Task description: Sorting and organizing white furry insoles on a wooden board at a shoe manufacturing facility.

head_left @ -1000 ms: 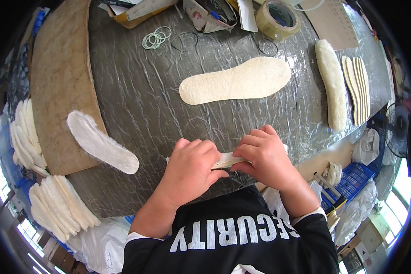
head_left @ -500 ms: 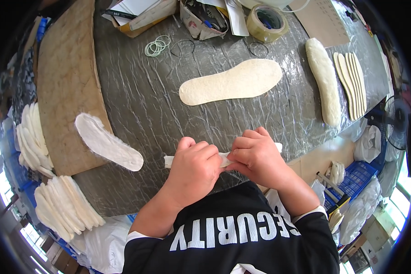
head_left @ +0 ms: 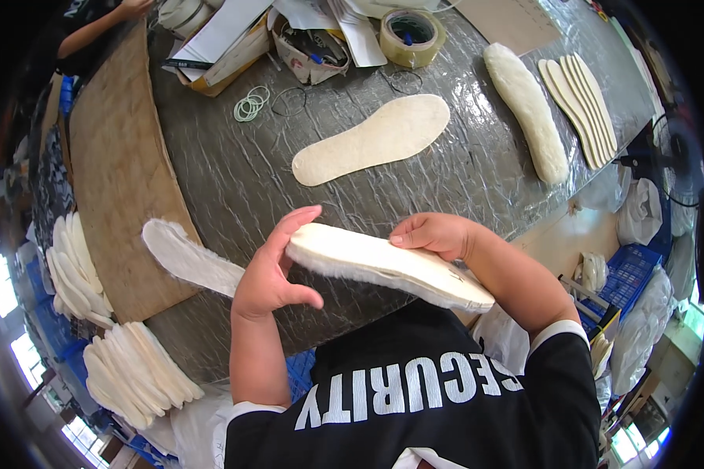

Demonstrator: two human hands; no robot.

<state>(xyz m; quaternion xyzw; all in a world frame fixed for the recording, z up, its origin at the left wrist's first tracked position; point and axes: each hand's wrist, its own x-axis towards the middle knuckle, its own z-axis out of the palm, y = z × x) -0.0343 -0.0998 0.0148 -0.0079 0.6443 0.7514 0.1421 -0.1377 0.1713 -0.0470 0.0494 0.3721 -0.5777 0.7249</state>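
Up and over it goes: since the earlier frame the held insole (head_left: 379, 262) has turned from edge-on to show its flat cream face, and the hands have drawn apart. One table (head_left: 219, 164) spreads beneath, grey and wrinkled under a shiny skin, with one brown board (head_left: 121, 172) along its left side. Two piles of pale insoles (head_left: 137, 375) sit at lower left, overlapping too closely to count. And the held insole, just one, tilts above the table's near edge, smooth on top, furry below. Right hand (head_left: 438, 233) pinches its far edge, the fingers underneath hidden; left hand (head_left: 266, 273) gapes wide around the other end, and whether it touches, I can't tell. Three single insoles lie out: one flat and felt-like (head_left: 371, 139), one thick and fluffy (head_left: 528, 113), one furry (head_left: 188, 256), its end hidden by the left hand. Smaller still, one clear tape roll (head_left: 414, 56), then thin, pale-green loops (head_left: 247, 109), tangled past counting.
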